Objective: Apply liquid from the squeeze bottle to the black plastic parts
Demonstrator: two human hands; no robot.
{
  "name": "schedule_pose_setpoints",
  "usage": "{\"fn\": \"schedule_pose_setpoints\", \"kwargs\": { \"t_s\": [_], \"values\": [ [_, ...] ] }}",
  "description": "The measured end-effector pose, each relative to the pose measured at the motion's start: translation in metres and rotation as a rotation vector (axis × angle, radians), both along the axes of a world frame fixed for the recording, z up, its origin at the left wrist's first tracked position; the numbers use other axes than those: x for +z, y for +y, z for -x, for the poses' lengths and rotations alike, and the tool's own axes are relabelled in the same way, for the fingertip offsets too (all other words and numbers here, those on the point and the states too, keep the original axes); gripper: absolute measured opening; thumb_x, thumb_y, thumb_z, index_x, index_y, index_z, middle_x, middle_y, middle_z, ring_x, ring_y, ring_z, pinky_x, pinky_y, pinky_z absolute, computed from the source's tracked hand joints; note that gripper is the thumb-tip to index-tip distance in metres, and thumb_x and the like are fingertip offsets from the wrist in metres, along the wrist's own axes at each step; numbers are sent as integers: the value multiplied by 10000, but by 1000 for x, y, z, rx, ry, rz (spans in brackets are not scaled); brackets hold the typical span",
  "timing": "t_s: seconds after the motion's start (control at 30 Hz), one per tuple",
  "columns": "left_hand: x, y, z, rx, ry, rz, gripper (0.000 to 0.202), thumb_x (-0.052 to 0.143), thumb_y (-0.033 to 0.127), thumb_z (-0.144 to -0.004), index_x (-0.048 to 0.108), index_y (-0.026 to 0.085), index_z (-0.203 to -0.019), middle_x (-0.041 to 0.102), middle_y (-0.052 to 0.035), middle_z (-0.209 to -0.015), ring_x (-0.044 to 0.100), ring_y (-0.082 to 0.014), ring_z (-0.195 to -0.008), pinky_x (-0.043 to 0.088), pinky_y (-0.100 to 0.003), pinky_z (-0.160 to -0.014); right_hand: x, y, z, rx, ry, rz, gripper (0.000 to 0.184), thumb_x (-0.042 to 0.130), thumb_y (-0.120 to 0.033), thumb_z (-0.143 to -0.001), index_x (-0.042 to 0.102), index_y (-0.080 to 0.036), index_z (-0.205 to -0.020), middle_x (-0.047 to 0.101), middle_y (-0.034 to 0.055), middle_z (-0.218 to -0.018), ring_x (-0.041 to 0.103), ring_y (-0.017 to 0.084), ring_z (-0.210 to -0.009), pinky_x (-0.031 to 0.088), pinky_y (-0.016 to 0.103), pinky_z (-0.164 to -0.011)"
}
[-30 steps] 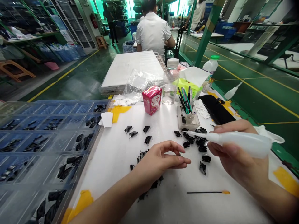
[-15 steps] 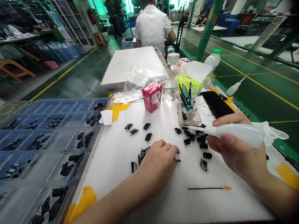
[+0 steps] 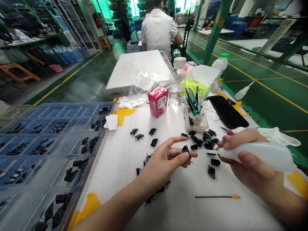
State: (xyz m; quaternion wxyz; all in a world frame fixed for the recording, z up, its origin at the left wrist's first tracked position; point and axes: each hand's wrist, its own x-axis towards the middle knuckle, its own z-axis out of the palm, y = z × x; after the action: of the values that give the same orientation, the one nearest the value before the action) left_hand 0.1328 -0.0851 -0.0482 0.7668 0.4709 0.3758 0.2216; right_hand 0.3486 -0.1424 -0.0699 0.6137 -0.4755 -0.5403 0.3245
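My left hand [image 3: 166,157] pinches a small glossy black plastic piece [image 3: 185,150] between thumb and fingers, raised above the white tabletop [image 3: 173,205]. My right hand [image 3: 255,163] is wrapped round a translucent white squeeze bottle [image 3: 267,153], held on its side. Its thin nozzle points left, the tip close to the piece; whether they touch I cannot tell. Beneath and beyond the nozzle lies a loose cluster of similar black pieces [image 3: 209,137]. More black pieces [image 3: 154,142] lie singly farther left, and others are partly hidden under my left forearm.
A blue compartment box [image 3: 55,154] with black pieces fills the left side. Behind stand a red drink carton [image 3: 158,102], a clear bottle [image 3: 177,81] and a small tool tray [image 3: 196,123]. A phone [image 3: 227,110] and a thin black stick [image 3: 213,197] lie rightward. A person [image 3: 158,30] sits ahead.
My left hand has lifted off the table and turned, now showing a black piece in its fingers. The squeeze bottle has moved slightly down and right, its nozzle now beside that piece.
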Motion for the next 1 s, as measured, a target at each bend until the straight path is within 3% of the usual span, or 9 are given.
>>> {"fn": "schedule_pose_setpoints", "kwargs": {
  "t_s": [0.07, 0.23, 0.4, 0.67, 1.0],
  "values": [
    [1, -1, -1, -4, -37, 33, 352, 694, 254, -871, 614, 168, -1203, 748, -83, -1050, 638, -122, -833, 497, -265, -814, 2, 0, 2, -1, -36, -23, 223, 636, -491, -846, 698, -280, -881, 632, 35, -794, 614, 187, -695, 464, 301, -528],
    [3, -2, -3, -33, -61, 105, 295, 715, 153, -832, 664, 138, -1122, 711, -95, -1141, 661, -138, -928, 499, -267, -890, 6, 0, 5, 133, -90, -28, 293, 539, -494, -909, 727, -270, -893, 651, 23, -713, 509, 113, -445, 351, 273, -368],
    [3, -5, -3, -63, -49, 73, 265, 691, 101, -831, 650, 136, -1091, 692, -83, -1151, 648, -117, -909, 489, -243, -865, 8, 0, 6, 146, -154, 7, 296, 539, -487, -912, 742, -278, -861, 694, 20, -728, 540, 103, -430, 340, 238, -333],
    [5, -7, -5, -78, -22, 7, 215, 651, 96, -846, 646, 143, -1056, 683, -70, -1096, 639, -148, -948, 473, -285, -888, 14, 3, 10, 137, -146, 65, 289, 564, -451, -894, 759, -269, -784, 694, 47, -684, 511, 135, -442, 336, 262, -338],
    [7, -7, -4, -99, 26, 3, 220, 653, 127, -845, 636, 144, -1063, 700, -88, -1084, 649, -151, -880, 466, -291, -832, 8, -1, 7, 157, -150, 104, 309, 520, -454, -922, 755, -278, -825, 654, 38, -629, 499, 137, -435, 327, 271, -361]
  ]
}}
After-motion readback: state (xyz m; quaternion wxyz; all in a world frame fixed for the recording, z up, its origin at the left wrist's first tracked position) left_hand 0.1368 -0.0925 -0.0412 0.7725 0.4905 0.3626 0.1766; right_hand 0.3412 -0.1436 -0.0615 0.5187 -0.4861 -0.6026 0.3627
